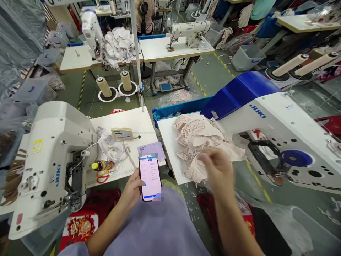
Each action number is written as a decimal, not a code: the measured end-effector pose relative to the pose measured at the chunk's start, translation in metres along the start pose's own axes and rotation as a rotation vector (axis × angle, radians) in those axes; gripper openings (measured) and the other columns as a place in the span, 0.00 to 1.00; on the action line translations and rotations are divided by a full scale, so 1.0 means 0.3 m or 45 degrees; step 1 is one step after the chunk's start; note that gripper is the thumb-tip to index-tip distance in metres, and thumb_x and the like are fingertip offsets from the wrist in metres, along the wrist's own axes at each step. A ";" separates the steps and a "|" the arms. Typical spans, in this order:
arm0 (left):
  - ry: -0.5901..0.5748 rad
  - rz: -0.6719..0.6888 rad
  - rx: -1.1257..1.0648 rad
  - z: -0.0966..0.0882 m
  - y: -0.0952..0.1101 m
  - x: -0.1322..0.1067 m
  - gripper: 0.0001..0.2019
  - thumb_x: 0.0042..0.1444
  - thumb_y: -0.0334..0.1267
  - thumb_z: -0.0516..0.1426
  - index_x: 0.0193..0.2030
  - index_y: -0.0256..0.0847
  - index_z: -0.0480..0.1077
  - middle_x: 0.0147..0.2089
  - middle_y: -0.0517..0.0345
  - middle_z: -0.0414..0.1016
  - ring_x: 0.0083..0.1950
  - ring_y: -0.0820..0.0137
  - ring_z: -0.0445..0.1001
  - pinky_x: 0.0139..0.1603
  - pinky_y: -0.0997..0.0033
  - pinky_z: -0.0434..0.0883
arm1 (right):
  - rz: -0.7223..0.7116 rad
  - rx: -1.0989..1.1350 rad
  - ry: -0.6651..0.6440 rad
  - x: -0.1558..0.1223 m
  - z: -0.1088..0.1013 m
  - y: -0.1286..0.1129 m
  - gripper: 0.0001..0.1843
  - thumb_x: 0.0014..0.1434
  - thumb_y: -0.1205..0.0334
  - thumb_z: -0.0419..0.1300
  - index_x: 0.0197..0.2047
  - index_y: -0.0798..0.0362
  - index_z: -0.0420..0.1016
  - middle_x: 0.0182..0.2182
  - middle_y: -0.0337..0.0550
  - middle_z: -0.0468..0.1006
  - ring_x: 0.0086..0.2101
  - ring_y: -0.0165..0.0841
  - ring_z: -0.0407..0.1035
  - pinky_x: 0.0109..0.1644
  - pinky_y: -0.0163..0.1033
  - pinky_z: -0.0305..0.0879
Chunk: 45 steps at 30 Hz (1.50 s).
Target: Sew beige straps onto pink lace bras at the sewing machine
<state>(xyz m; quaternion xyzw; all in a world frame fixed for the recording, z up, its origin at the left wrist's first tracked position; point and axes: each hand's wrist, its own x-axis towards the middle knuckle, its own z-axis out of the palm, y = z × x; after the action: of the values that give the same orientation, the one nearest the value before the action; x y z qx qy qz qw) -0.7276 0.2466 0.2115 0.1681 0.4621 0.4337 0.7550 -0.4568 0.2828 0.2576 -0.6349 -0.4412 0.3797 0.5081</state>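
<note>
A smartphone (pixel 150 179) with its screen lit is held by my left hand (pixel 133 188), its fingers around the phone's left edge. Just beyond it, a purple paper slip (pixel 157 149) with a square code lies at the table's edge. My right hand (pixel 217 167) is raised in front of a pile of beige fabric pieces (pixel 197 131) on the right-hand white table. Motion blurs its fingers, so whether they hold anything is unclear; whether the hand touches the fabric also cannot be told.
White sewing machines stand left (pixel 61 138) and right (pixel 247 110). On the left table (pixel 141 121) are white fabric (pixel 113 149), a small control box (pixel 122 134), a yellow-capped bottle (pixel 102 165) and red-handled scissors (pixel 102 177). Thread cones (pixel 126 81) stand behind. A blue-lined bin (pixel 183 106) sits beyond the fabric pile.
</note>
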 end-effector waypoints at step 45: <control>-0.069 -0.036 0.068 0.037 0.047 0.011 0.35 0.37 0.23 0.57 0.57 0.40 0.75 0.55 0.52 0.81 0.56 0.55 0.76 0.51 0.64 0.72 | 0.543 0.713 -0.781 -0.044 0.296 0.108 0.24 0.51 0.65 0.62 0.52 0.44 0.78 0.52 0.40 0.79 0.54 0.42 0.70 0.59 0.48 0.65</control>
<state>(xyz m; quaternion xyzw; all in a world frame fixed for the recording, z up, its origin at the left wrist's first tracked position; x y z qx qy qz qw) -0.7248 0.2588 0.2247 0.1935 0.4552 0.4057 0.7686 -0.5381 0.2948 0.2090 -0.4082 -0.3112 0.7503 0.4167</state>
